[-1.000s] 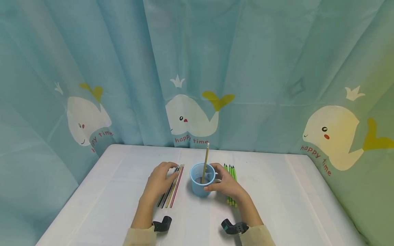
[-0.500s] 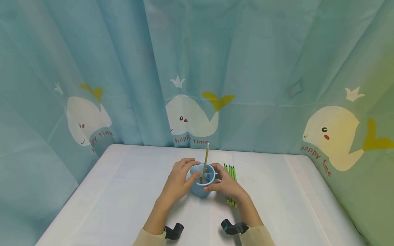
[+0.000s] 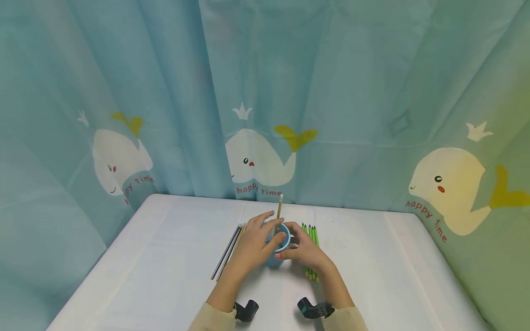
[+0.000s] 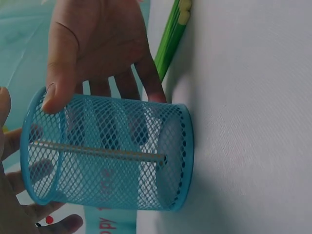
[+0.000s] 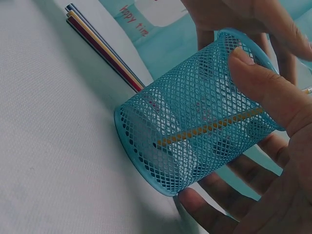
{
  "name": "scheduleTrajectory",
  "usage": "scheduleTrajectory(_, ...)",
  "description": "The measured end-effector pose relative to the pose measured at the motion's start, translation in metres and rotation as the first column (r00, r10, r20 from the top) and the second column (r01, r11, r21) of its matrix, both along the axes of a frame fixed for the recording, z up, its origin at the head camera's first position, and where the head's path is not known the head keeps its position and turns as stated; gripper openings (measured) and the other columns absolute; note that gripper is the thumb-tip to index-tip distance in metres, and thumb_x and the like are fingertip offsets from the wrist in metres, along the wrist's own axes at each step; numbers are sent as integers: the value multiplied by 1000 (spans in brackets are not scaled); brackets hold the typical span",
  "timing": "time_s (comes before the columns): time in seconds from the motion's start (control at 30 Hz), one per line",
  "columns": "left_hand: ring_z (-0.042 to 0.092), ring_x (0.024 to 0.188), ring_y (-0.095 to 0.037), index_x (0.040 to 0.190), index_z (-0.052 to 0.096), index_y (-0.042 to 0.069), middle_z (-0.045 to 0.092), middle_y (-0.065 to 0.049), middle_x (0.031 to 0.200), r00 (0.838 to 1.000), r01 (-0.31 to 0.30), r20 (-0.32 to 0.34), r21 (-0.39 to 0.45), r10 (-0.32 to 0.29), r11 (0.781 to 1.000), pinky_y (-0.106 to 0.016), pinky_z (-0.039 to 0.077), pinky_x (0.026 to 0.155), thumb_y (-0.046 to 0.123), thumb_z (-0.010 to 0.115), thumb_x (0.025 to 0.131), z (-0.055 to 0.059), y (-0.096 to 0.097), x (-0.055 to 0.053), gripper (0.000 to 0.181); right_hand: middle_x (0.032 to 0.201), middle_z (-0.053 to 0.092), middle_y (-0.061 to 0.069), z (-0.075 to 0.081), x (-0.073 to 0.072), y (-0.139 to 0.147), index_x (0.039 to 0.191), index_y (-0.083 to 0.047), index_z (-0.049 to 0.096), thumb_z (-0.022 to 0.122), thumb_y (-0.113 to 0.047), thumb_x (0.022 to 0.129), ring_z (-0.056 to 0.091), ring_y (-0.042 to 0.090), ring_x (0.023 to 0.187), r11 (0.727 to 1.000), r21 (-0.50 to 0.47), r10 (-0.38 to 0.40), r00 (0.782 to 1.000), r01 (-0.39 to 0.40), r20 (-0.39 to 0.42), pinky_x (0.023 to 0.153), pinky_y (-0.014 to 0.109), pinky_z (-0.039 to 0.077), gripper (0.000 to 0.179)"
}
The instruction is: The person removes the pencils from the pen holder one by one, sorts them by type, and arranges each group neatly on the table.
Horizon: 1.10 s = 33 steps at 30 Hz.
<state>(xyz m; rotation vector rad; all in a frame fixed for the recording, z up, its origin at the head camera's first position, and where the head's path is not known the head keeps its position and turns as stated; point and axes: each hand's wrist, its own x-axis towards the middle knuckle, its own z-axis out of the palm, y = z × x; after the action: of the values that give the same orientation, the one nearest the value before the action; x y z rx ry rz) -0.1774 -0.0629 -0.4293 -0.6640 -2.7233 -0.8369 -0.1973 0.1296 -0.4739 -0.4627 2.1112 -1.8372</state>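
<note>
A light blue mesh pencil cup [image 3: 275, 263] stands on the white table, with one yellow pencil [image 3: 279, 208] leaning inside it. My right hand [image 3: 307, 249] holds the cup from the right, its thumb near the rim in the right wrist view, where the mesh shows the pencil [image 5: 209, 126]. From the other side my left hand [image 3: 254, 243] spreads over the rim, fingers apart; no pencil shows in its grasp. Left of the cup lie several striped pencils [image 3: 227, 252], partly covered by the left hand. To its right lie several green pencils [image 3: 312, 250], partly behind the right hand.
The white table [image 3: 157, 257] reaches back to a blue-green curtain [image 3: 352, 92] printed with whales. A black device [image 3: 247, 311] is strapped to the left wrist, another black device [image 3: 311, 309] to the right.
My left hand has moved right from above the striped pencils to the cup's rim, then farther over its opening. The right hand still holds the cup. The head view has shifted slightly.
</note>
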Motion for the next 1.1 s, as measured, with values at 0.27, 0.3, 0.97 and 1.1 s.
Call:
scheduleTrajectory(0.27, 40, 140, -37, 144, 53, 24, 43, -6, 155, 1000, 13, 22, -31, -12, 999, -66, 40, 105, 55, 44, 101, -6, 3, -3, 54, 146, 46, 7, -1, 1, 0, 141, -21, 46, 87, -19, 75, 49, 36, 130, 1000, 2, 8, 1000, -8, -8, 98, 49, 50, 78)
scheduleTrajectory(0.3, 40, 140, -36, 145, 53, 24, 43, -5, 155, 1000, 13, 26, -34, -12, 999, -66, 40, 105, 56, 43, 101, -6, 3, -3, 55, 146, 46, 6, 0, 1, -1, 142, -21, 46, 87, -19, 75, 49, 36, 130, 1000, 0, 10, 1000, -10, -9, 98, 49, 50, 78)
scheduleTrajectory(0.97, 46, 135, -30, 139, 59, 15, 53, -5, 147, 999, 30, -39, 39, -28, 999, -57, 44, 106, 51, 49, 101, 3, -1, 1, 53, 139, 51, 8, 1, 0, 1, 139, -14, 47, 86, -14, 75, 52, 34, 125, 1000, -5, 5, 1000, -5, -18, 93, 43, 53, 74)
scheduleTrajectory(1.1, 47, 135, -30, 138, 60, 15, 55, -7, 145, 998, 21, -58, 58, -18, 998, -56, 44, 107, 49, 52, 100, 9, -3, 3, 51, 138, 51, 8, 0, 0, 1, 139, -13, 47, 86, -13, 75, 52, 34, 124, 1000, -7, 5, 1000, -5, -23, 94, 42, 52, 74)
